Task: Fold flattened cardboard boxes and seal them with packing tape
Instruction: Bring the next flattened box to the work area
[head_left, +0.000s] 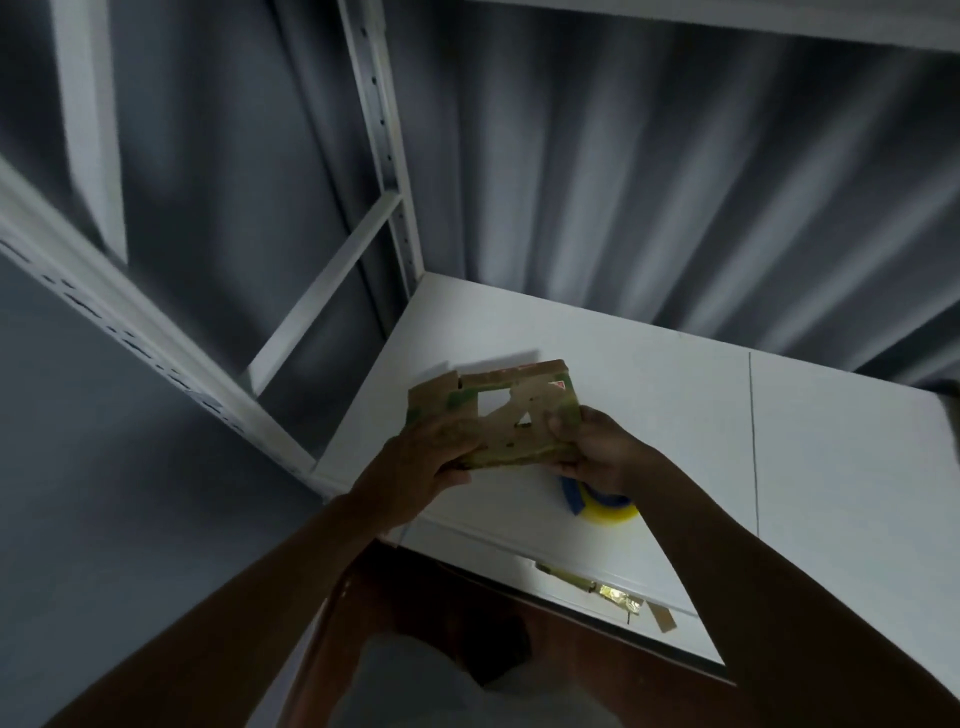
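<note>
A small brown cardboard box (511, 415) with green print and cut-out windows is held above the white shelf board (675, 415). My left hand (415, 462) grips its lower left side, fingers curled round the edge. My right hand (597, 452) pinches its lower right corner, thumb on the front face. A flap sticks out at the box's upper left. Below my right hand a roll of clear yellowish packing tape (610, 509) with a blue holder lies on the board, partly hidden by my wrist.
A white metal shelf upright (384, 145) and a slanted brace (322, 296) stand to the left. Grey curtain hangs behind. Scraps of cardboard and gold foil (613, 595) lie at the board's near edge. A dark floor shows below.
</note>
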